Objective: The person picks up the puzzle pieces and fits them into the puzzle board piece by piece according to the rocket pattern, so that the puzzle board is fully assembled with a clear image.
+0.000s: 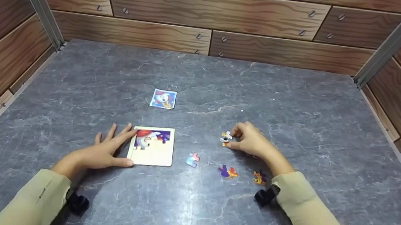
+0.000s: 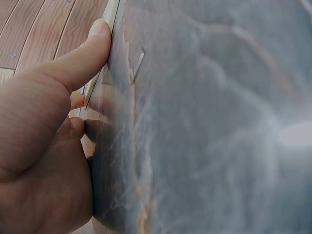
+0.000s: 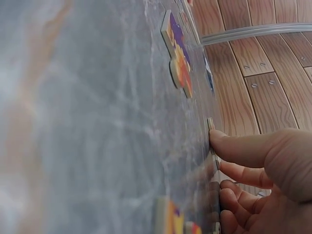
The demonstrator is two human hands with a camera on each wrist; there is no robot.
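Khaki cloth sleeves (image 1: 319, 219) lead to a left hand (image 1: 104, 151), fingers spread against a square pale-wood puzzle tray (image 1: 152, 159), and a right hand (image 1: 252, 140) pinching a white-and-orange jigsaw piece (image 1: 227, 134) to the tray's right (apparently the pick-up step; fitting it would call for lifting and aligning). Brown plank-patterned walls (image 1: 213, 11) rise around the grey marbled tabletop (image 1: 300, 105).

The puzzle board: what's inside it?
Colourful pieces sit in the upper part of the puzzle board; pale base shows below. The left hand covers part of the board's left edge; what's beneath the pieces is hidden.
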